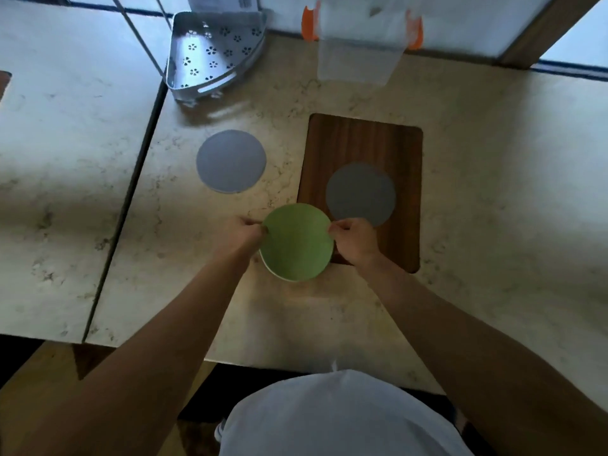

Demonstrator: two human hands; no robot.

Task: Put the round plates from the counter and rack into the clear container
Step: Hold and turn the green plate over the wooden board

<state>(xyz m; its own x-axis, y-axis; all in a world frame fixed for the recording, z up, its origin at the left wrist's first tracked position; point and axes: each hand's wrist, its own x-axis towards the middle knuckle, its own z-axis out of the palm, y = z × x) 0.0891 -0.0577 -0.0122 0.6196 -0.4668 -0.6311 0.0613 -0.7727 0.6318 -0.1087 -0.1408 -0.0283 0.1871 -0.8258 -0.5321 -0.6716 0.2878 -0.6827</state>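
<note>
I see my left hand (245,233) and right hand (353,233) pinching opposite rims of the green plate (297,241), held just nearer me than the wooden board (362,143). The clear container (357,62) (apparently empty) sits straight beyond the board; 2 grey plates wait.

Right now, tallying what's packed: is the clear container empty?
Apparently empty: the clear container shows nothing inside, though it's blurred; the green plate is in both hands.

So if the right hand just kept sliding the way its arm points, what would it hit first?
The right hand points up and left, and it already grips the green plate by its edge. Beyond that plate, the grey plate on the counter looks next in line, though height is hard to judge.
</note>
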